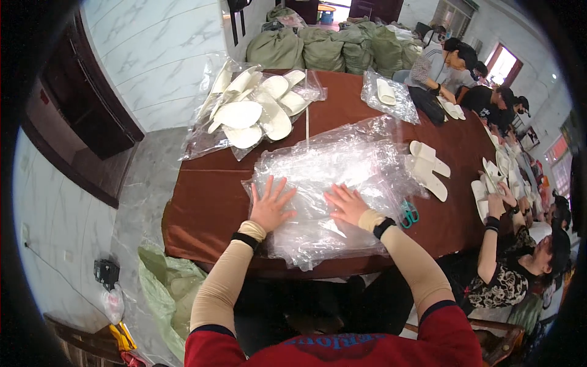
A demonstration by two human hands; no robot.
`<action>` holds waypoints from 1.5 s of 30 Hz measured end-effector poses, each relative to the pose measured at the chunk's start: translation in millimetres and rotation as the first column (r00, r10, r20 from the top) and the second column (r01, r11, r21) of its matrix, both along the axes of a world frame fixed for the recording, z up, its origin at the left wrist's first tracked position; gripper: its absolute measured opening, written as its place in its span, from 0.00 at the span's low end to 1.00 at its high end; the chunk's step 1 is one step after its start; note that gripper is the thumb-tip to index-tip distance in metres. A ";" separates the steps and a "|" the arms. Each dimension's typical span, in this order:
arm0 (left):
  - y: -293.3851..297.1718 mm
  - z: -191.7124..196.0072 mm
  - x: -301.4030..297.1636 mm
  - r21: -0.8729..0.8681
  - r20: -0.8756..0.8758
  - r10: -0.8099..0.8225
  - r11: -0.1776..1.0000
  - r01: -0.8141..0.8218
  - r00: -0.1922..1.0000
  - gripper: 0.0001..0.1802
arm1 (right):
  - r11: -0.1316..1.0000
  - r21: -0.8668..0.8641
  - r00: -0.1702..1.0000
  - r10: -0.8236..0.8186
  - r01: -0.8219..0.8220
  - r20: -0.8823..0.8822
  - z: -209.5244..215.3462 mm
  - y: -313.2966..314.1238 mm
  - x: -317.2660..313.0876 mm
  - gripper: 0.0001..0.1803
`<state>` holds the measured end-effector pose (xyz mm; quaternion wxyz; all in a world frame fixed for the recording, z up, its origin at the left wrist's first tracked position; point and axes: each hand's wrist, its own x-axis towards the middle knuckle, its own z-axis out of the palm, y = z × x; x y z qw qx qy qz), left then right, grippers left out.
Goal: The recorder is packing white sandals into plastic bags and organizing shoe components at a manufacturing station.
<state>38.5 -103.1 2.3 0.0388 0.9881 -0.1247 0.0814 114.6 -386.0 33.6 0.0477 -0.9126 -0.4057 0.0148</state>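
A stack of clear plastic bags (pixel 315 162) lies in front of me on the brown-covered table (pixel 199 211). My left hand (pixel 271 205) rests flat on the left part of the stack, its fingers spread. On the right part lies my right hand (pixel 347 203), palm down, with the fingers apart. Neither hand grips anything. Teal-handled scissors (pixel 409 215) lie just beyond the stack's right edge, close to my right wrist. A pair of white slippers (pixel 429 170) sits to the right of the bags.
White slippers in clear bags (pixel 241 114) are heaped at the far left of the table. One bagged slipper (pixel 386 92) lies near the far edge. Co-workers sit along the right side, one person's hands (pixel 498 199) holding slippers. Green sacks (pixel 324 50) stand behind; an open sack (pixel 165 281) is at lower left.
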 end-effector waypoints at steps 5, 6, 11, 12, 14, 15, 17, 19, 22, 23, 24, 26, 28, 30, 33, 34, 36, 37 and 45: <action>6.2 2.1 -12.0 0.045 -0.046 0.036 0.998 -0.034 0.998 0.39 | 0.951 0.270 0.989 -0.144 0.151 -0.045 47.0 27.2 58.5 0.19; 9.2 2.0 -14.0 0.033 -0.047 0.044 0.999 -0.043 0.998 0.40 | 0.938 0.328 0.987 -0.142 0.110 0.076 71.5 44.6 70.6 0.21; 0.2 0.2 1.0 0.024 -0.052 0.024 0.999 -0.022 0.998 0.40 | 0.945 0.188 0.923 -0.308 0.268 0.232 69.1 48.2 154.8 0.22; -1.9 1.2 -1.0 0.022 -0.067 0.022 1.000 -0.021 0.998 0.40 | 0.944 0.186 0.923 -0.311 0.273 0.227 70.0 40.5 162.4 0.22; -4.3 2.2 -2.6 0.001 -0.073 0.016 1.000 -0.016 0.997 0.40 | 0.868 0.012 0.829 -0.477 0.496 0.292 78.5 27.4 182.8 0.14; -0.3 2.1 -8.1 -0.002 -0.088 0.020 1.000 -0.020 0.996 0.40 | 0.842 0.175 0.758 -0.536 0.510 0.371 94.3 24.6 180.7 0.08; -2.4 6.6 -4.2 0.007 -0.066 0.031 1.000 -0.031 0.997 0.40 | 0.769 0.534 0.622 -0.618 0.352 0.480 119.9 -22.3 192.9 0.08; -0.4 4.2 -4.6 -0.009 -0.062 0.022 1.000 -0.022 0.998 0.39 | 0.704 0.708 0.510 -0.628 0.052 0.587 175.4 -44.4 177.1 0.10; 1.5 6.9 -5.5 -0.021 -0.102 0.045 0.999 -0.047 0.994 0.40 | 0.657 0.751 0.606 -0.626 0.071 0.491 252.1 -55.9 128.3 0.11; 2.6 6.0 -6.5 -0.022 -0.105 0.042 0.999 -0.045 0.994 0.40 | 0.678 0.729 0.607 -0.619 0.093 0.498 270.0 -56.9 112.0 0.10; 3.2 5.1 -6.5 -0.009 -0.082 0.044 0.999 -0.045 0.996 0.39 | 0.675 0.736 0.662 -0.575 0.053 0.480 288.7 -58.0 94.6 0.10; -1.1 1.9 -2.6 -0.005 -0.053 0.035 0.999 -0.035 0.998 0.39 | 0.674 0.739 0.705 -0.531 0.016 0.469 318.6 -65.8 72.0 0.10; -1.0 -1.2 -2.4 -0.058 -0.007 0.020 0.998 -0.020 1.000 0.39 | 0.623 0.782 0.966 -0.197 -0.008 0.167 335.8 -71.3 60.7 0.09; 2.1 -2.6 -5.3 -0.061 -0.008 0.026 0.998 -0.026 1.000 0.39 | 0.657 0.752 0.987 -0.154 0.063 0.053 332.3 -51.1 39.8 0.09; 1.1 -2.2 -6.3 -0.082 -0.005 0.022 0.996 -0.022 1.000 0.39 | 0.770 0.629 0.981 0.023 0.106 -0.192 320.6 -29.5 34.7 0.09; 1.6 -2.2 -7.0 -0.098 -0.007 0.017 0.995 -0.018 1.000 0.39 | 0.778 0.624 0.934 0.161 0.078 -0.318 312.8 -22.0 35.9 0.08; 2.9 -1.4 -6.3 -0.072 -0.024 0.025 0.997 -0.026 0.999 0.39 | 0.773 0.628 0.828 0.293 0.089 -0.478 292.6 -12.0 41.9 0.08; 3.7 -1.2 -7.6 -0.047 -0.043 0.030 0.998 -0.032 0.999 0.39 | 0.773 0.623 0.764 0.329 0.120 -0.555 283.5 -4.7 46.5 0.08; -0.5 9.3 -4.4 -0.101 0.025 -0.006 0.995 0.009 1.000 0.38 | 0.938 0.311 0.988 -0.148 0.154 -0.043 78.4 52.6 80.1 0.06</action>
